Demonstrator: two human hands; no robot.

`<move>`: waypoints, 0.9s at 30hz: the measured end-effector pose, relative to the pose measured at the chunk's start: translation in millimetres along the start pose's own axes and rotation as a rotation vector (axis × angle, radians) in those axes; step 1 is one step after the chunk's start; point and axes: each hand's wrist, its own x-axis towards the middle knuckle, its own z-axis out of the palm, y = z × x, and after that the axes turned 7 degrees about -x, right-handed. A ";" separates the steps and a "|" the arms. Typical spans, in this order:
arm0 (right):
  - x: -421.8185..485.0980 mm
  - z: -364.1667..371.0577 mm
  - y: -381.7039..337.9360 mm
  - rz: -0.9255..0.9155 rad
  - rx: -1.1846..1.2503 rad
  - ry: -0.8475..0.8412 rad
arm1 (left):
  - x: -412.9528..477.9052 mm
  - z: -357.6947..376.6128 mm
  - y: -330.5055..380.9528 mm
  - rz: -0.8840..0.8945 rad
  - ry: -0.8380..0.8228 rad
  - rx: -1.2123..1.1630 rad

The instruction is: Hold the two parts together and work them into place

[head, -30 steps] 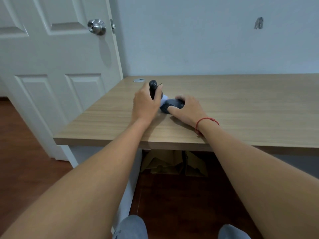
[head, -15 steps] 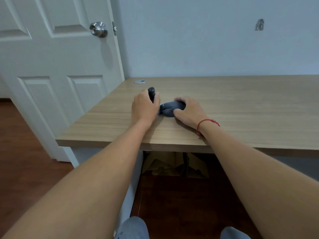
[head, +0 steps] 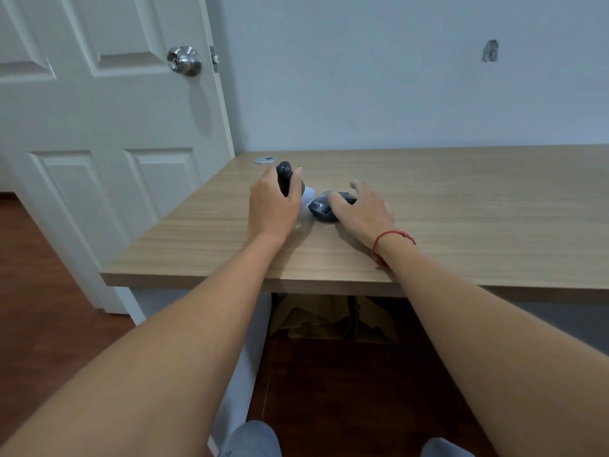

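My left hand (head: 272, 211) grips a dark rounded object (head: 285, 176) that stands up above my fingers, over the wooden desk (head: 461, 209). A small white thing (head: 307, 196) shows just right of that hand; what it is cannot be made out. To the right lies a dark computer mouse (head: 321, 208) with white lettering on its near side. My right hand (head: 361, 211) rests on the mouse's right half, fingers spread and loosely arched over it. A red string bracelet (head: 392, 237) circles my right wrist.
A white panelled door (head: 99, 133) with a steel knob (head: 184, 60) stands left of the desk. A small round metal disc (head: 264, 159) lies at the desk's far left corner. Folded cardboard (head: 329, 319) sits under the desk on the dark wood floor. My knees show at the bottom.
My left hand has lifted the dark object up from the desk. My right hand's fingers have loosened and spread over the mouse, which stays in place.
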 end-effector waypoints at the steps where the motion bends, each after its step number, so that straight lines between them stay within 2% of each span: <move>1: -0.5 1.0 -0.3 -0.011 -0.044 -0.033 | 0.6 0.8 1.7 -0.001 -0.007 -0.032; 3: -1.6 3.0 -0.7 -0.034 -0.127 -0.075 | 1.9 2.9 1.9 -0.013 -0.018 -0.079; 6: 0.8 5.0 0.6 -0.018 -0.076 -0.081 | 2.2 5.9 -1.9 -0.024 -0.063 -0.103; 11: 4.1 4.1 2.4 -0.002 0.015 -0.072 | 9.9 2.6 -9.3 -0.091 -0.128 0.063; 15: 4.6 4.4 1.3 -0.027 0.006 -0.065 | 11.8 7.9 1.9 -0.111 -0.076 -0.107; 18: 3.1 2.9 3.2 -0.016 0.084 -0.097 | 9.5 10.9 3.3 -0.060 -0.140 -0.008; 21: 1.5 -0.4 4.3 -0.027 0.106 -0.102 | 4.1 8.8 -4.3 -0.057 -0.135 0.097; 25: 1.7 0.3 1.6 -0.066 0.045 -0.085 | -0.6 8.9 6.7 -0.023 -0.015 -0.086; 27: 1.9 2.0 2.2 -0.089 0.045 -0.080 | -1.9 11.5 12.5 -0.004 -0.015 -0.135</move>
